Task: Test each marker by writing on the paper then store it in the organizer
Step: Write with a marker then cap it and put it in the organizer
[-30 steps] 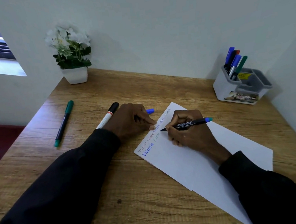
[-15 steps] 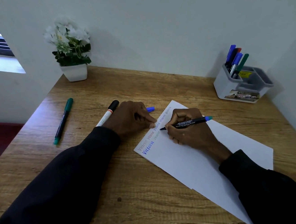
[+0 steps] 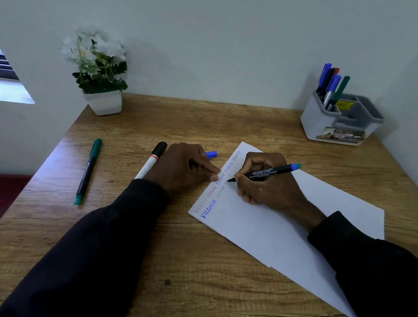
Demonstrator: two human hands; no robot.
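Observation:
My right hand grips a black marker with a blue end, its tip touching the white paper beside several written words. My left hand rests on the paper's left edge with fingers curled, and a blue cap sticks out from under it. Partly under my left wrist lies a white marker with a black cap. A green marker lies further left on the desk. The grey-and-white organizer at the back right holds several markers.
A white pot with white flowers stands at the back left of the wooden desk. Walls close the desk at the back and right. A window is at the upper left.
The marker tip has shifted slightly along the second line of writing, adding a new stroke. My left hand has stayed in place.

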